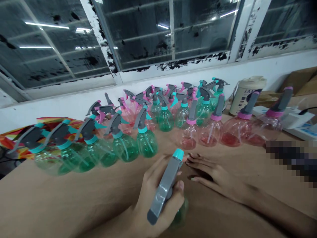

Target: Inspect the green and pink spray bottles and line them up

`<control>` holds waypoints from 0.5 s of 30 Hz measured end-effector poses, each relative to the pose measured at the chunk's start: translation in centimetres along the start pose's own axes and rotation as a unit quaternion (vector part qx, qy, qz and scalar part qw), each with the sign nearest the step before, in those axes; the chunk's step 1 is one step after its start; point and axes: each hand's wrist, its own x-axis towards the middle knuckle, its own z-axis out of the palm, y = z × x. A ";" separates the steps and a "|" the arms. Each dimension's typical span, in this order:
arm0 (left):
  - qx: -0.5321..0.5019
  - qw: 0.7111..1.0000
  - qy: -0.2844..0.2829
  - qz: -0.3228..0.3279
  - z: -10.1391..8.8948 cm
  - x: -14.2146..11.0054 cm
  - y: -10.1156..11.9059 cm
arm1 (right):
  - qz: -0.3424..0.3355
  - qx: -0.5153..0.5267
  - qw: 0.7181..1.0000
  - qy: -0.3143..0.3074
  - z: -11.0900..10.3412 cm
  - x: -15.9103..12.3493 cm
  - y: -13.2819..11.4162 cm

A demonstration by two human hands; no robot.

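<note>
My left hand is wrapped round the neck of a spray bottle with green liquid. Its grey trigger head points away from me, ending in a teal nozzle; most of the round body is hidden under my hand. Palm down, my right hand rests low over the table with fingers stretched, holding nothing, its fingertips close to that nozzle. Beyond my left hand stands a green spray bottle with a teal collar. Past my right fingertips is a pink spray bottle with red liquid.
Several green bottles form a row at left, and several pink ones at right. More bottles crowd the wall. A patterned cloth, a cream cup, a power strip and a cardboard box lie around the table.
</note>
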 end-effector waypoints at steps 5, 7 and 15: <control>-0.041 0.999 -0.029 -0.008 -0.2 0.2 0.1 | -0.009 0.008 1.000 0.006 0.0 -0.1 0.1; -0.046 0.998 -0.037 -0.012 -0.3 0.1 0.0 | -0.009 0.009 1.000 0.008 -0.1 -0.2 0.1; -0.043 0.998 -0.050 -0.002 -0.3 0.0 -0.4 | 0.006 -0.014 1.000 -0.003 0.0 -0.3 0.3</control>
